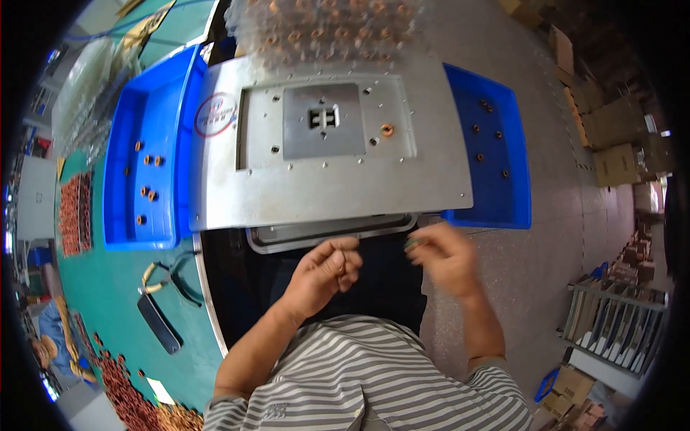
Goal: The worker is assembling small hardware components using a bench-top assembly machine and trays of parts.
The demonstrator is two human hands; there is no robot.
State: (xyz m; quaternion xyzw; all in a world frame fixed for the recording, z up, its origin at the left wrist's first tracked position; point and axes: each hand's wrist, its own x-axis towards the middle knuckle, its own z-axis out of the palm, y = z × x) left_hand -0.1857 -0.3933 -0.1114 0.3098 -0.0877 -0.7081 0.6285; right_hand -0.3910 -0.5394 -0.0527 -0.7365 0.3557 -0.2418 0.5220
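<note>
Work appears partway, remainder unclear: copper-coloured rings [159,161] occupy rectangular blue plastic trays [140,245] at ten and two o'clock. Left hand [327,271]: curled, contents indeterminable. Right hand [447,257]: pinching small dark part [412,244].

Counting two blue bins [164,118], ten and two o'clock; two hands [325,271], five; single coppery ring [387,129] on metal top [323,192], one!

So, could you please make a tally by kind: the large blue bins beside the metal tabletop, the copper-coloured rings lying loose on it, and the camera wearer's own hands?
Large blue bins: 2
Loose copper-coloured ring: 1
Wearer's hands: 2
Total: 5
</note>
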